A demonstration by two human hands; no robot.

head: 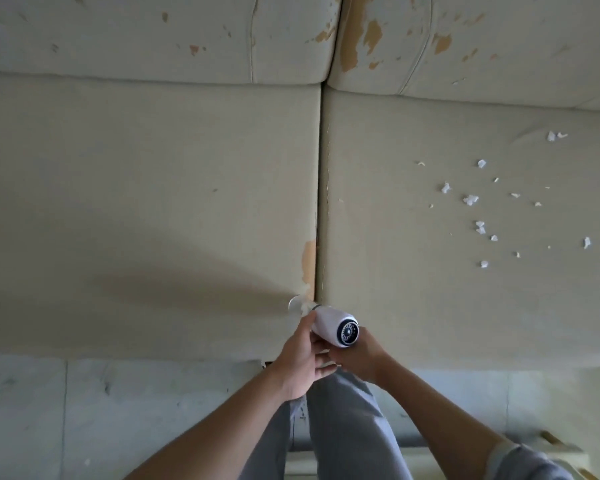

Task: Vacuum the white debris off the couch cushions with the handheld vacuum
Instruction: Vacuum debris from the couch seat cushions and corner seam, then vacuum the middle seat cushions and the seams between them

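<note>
A white handheld vacuum (333, 323) with a dark round rear end is held over the front edge of the couch, at the seam between the two seat cushions. My right hand (359, 358) grips its body from below. My left hand (302, 358) rests on its left side, thumb along the barrel. Its clear nozzle (297, 303) points up-left and touches the left seat cushion (153, 202), with a white scrap at the tip. Several white debris bits (478, 226) lie scattered on the right seat cushion (413, 271), well to the right of the vacuum.
Two worn back cushions (187, 36) with peeling tan patches stand behind the seats. A tan worn patch (309, 261) sits by the seam just above the nozzle. Pale tiled floor (118, 410) lies below the couch's front edge, where my grey-trousered legs (343, 427) stand.
</note>
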